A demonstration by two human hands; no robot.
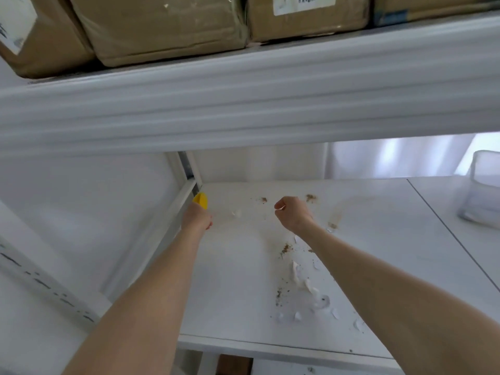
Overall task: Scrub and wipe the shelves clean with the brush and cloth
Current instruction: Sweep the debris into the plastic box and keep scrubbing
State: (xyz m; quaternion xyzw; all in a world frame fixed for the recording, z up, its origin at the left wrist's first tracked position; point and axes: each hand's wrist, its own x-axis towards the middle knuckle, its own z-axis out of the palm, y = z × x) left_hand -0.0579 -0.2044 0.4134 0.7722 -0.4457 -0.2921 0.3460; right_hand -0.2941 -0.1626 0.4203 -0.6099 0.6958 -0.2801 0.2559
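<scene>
Crumbs (285, 249) dot the shelf (378, 253). The left hand (197, 218) grips a mostly hidden yellow brush (201, 200) at its back left corner. The right hand (293, 213) curls empty.

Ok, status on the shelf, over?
Left grip holds yellow brush. Right grip curled, nothing visible inside. Shelf dirty, crumbs scattered. Clear tub far right.

Bright, soft light fills the white shelf (243, 280), strongest at the back right. Shadows are faint. Motion blur smears the upper shelf beam (243, 104), and straight lines bow near the edges.
</scene>
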